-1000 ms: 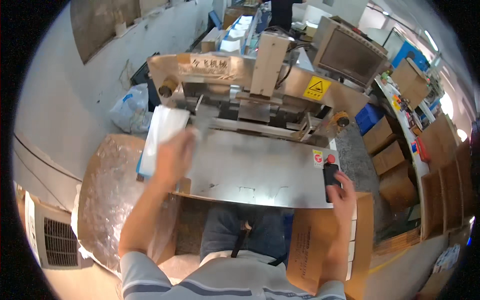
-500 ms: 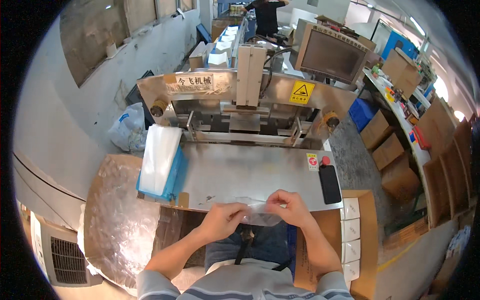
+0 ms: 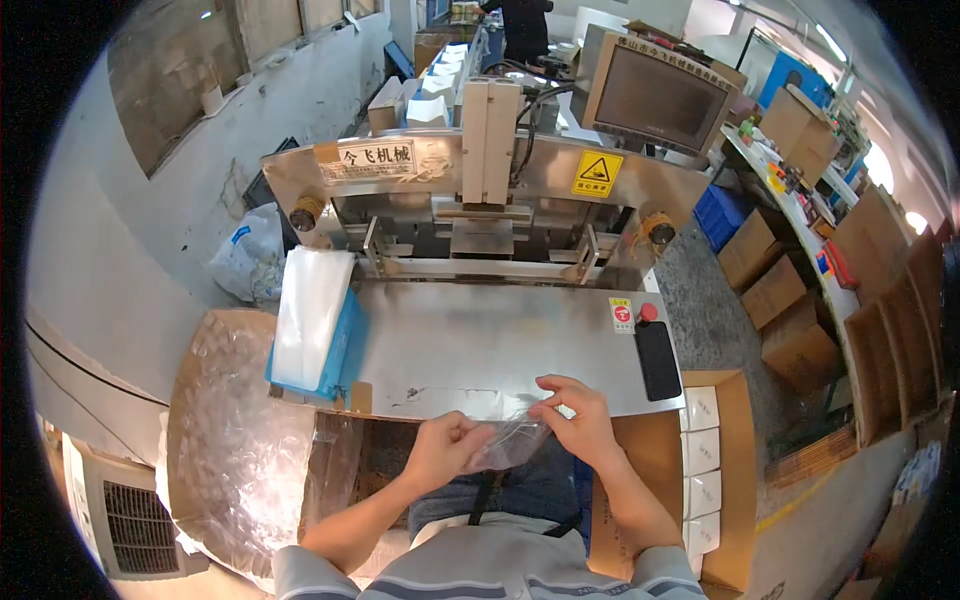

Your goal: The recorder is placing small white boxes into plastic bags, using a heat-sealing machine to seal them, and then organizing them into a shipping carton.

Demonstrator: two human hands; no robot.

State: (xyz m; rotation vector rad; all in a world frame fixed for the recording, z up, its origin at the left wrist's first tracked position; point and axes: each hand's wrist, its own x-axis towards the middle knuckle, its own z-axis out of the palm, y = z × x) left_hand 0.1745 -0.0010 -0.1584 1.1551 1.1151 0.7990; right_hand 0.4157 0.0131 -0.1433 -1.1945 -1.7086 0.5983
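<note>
Between my hands, just off the near edge of the metal machine table, is a clear plastic bag. My left hand pinches its left side between thumb and fingers. At the upper right edge, my right hand grips the film with thumb and forefinger. Whether anything lies inside the bag cannot be made out. A stack of clear flat bags leans in a blue bin on the table's left end.
A phone and a red button are at the table's right end. To the right stands a carton of white boxes. A large carton of clear plastic packs stands left. Behind the table rises a machine with a monitor; a person stands far off.
The bag has tilted and spread out lower between my hands. My right hand has risen slightly, and my left hand keeps its pinch. The whole view has shifted a little.
</note>
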